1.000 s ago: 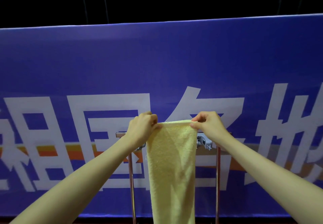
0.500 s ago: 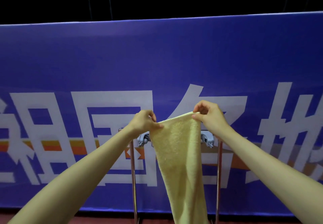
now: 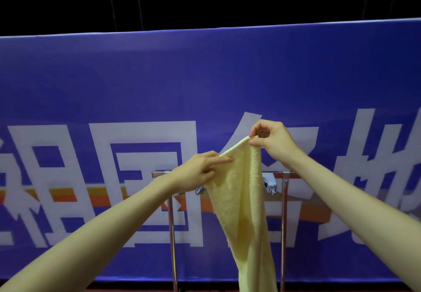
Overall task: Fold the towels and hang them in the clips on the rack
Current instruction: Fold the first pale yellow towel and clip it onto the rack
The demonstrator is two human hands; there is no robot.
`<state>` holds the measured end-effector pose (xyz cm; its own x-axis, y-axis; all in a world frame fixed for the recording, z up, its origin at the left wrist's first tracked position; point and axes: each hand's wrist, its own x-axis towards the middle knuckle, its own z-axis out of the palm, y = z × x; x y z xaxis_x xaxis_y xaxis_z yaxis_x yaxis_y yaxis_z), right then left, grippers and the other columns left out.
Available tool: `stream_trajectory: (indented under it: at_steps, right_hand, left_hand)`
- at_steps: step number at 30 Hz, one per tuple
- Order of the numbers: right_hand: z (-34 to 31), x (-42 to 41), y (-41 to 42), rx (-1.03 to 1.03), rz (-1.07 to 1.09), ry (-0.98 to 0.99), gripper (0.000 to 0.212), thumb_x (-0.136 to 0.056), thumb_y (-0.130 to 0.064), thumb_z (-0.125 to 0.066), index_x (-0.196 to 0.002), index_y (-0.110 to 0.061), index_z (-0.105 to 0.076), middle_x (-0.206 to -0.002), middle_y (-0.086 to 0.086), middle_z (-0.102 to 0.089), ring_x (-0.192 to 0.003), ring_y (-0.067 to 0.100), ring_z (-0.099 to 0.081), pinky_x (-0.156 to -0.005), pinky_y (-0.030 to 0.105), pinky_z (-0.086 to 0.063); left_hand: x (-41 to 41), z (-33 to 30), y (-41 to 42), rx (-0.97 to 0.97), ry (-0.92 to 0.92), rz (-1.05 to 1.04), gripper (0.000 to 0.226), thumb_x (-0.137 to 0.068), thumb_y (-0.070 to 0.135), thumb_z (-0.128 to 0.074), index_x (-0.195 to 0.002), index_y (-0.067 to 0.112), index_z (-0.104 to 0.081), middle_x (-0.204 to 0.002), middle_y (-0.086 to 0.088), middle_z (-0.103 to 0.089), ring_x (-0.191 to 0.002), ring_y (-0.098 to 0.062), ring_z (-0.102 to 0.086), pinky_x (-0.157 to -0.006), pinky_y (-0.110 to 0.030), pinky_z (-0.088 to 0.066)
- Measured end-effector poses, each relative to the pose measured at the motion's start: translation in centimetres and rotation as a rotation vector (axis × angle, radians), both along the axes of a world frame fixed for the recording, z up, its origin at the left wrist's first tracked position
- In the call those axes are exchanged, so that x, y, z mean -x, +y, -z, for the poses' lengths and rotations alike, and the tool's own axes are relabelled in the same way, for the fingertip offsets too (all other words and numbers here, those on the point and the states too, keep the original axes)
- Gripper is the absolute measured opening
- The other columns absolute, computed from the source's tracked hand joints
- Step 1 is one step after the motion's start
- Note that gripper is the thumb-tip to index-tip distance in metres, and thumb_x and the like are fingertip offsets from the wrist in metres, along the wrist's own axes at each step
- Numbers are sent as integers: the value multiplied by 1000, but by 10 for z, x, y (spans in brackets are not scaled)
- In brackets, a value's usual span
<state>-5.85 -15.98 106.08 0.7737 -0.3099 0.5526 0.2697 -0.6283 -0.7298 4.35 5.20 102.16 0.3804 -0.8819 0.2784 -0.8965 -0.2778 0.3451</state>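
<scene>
Towel (image 3: 241, 202), pale yellow terry, one item: folded to a narrow strip, held up in front of the rack (image 3: 283, 223), top edge slanting up toward 2 o'clock, tail hanging down past the lower frame edge at 6 o'clock.

Progress: folding appears done for this piece. Hanging is not done, since the top edge sits above the rail and in neither clip. Other towels: none in view, so the remaining count cannot be told.

Right hand (image 3: 273, 140): at 2 o'clock of the towel's middle, thumb and fingertips pinching the higher top corner.

Left hand (image 3: 200, 168): at 10 o'clock, fingers curled on the lower top corner, forefinger lying along the cloth.

Left clip (image 3: 199, 191), grey: just under the left hand, mostly hidden, at the towel's 9 o'clock edge.

Right clip (image 3: 270, 184), grey: on the rail just beside the towel's 3 o'clock edge, holding nothing.

Backdrop: blue banner (image 3: 205, 82) with white characters, and a dark railing (image 3: 136, 0) at 12 o'clock.
</scene>
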Motion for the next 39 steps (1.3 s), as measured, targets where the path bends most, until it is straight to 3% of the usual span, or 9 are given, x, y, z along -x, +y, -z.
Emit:
stream_trajectory:
  at_steps: [6, 9, 12, 15, 17, 21, 27, 33, 39]
  right_hand:
    - [4, 1, 2, 27, -16, 27, 19, -76, 3, -71, -72, -13, -63, -68, -4, -62, -63, 3, -57, -63, 19, -47]
    - [6, 1, 3, 20, -22, 44, 15, -77, 2, -71, -75, -11, -64, -71, -2, -63, -67, 7, -59, -63, 18, -49]
    - [9, -1, 7, 0, -44, 46, 23, -78, 2, -71, -71, -18, -62, -71, -3, -63, -69, 9, -61, -65, 20, -48]
    - [13, -5, 10, -18, -65, 61, 25, -78, 2, -71, -71, -20, -61, -72, -2, -64, -70, 11, -62, -66, 23, -49]
    - [16, -6, 13, -62, -90, 60, 25, -77, 4, -71, -71, -17, -60, -70, -2, -64, -66, 9, -61, -64, 23, -49]
    - [21, -2, 19, -93, -120, 85, 21, -78, 5, -70, -72, -13, -59, -70, -2, -63, -66, 8, -60, -64, 21, -51]
    - [22, 2, 25, -35, -158, 149, 20, -81, 4, -65, -74, -12, -72, -74, 3, -70, -71, 12, -65, -71, 23, -55]
    - [18, 6, 27, 13, -223, 217, 18, -87, -4, -58, -83, -10, -74, -84, 10, -72, -79, 16, -67, -76, 25, -55]
    - [28, 8, 32, 95, -179, 166, 8, -83, -15, -71, -89, -10, -73, -83, 3, -71, -79, 14, -68, -74, 23, -56]
  left_hand:
    - [6, -13, 1, -70, 213, 65, 51, -95, 4, -33, -135, 32, -50, -130, 3, -54, -104, -16, -58, -88, -26, -50]
    - [3, -15, 0, -120, 22, 94, 55, -92, -5, -44, -132, 32, -53, -122, -1, -62, -100, -15, -62, -87, -28, -54]
    - [2, -15, -2, 0, -119, 80, 35, -92, 2, -56, -122, 18, -64, -109, -4, -70, -89, -6, -65, -81, -10, -50]
    - [0, -15, -3, 95, -219, 60, 20, -90, 19, -62, -106, 13, -71, -92, -4, -68, -77, -14, -63, -72, -29, -54]
    - [-3, -14, -4, 118, -243, 23, 21, -86, 28, -65, -100, 13, -72, -93, -2, -57, -78, -18, -56, -68, -38, -52]
    - [-6, -14, -6, 172, -175, -7, 25, -88, 32, -63, -95, 9, -69, -112, 2, -51, -96, -13, -54, -79, -24, -50]
    - [-4, -16, -4, 277, -197, -63, 23, -92, 30, -58, -89, 8, -61, -86, 1, -56, -77, -15, -55, -65, -16, -44]
    - [-5, -15, -2, 306, -253, -91, 17, -89, 31, -61, -80, 18, -55, -81, 2, -53, -72, -14, -53, -63, -20, -45]
    - [-3, -12, -1, 340, -289, -110, 21, -85, 28, -68, -79, 9, -63, -76, 3, -50, -60, -3, -44, -57, -12, -34]
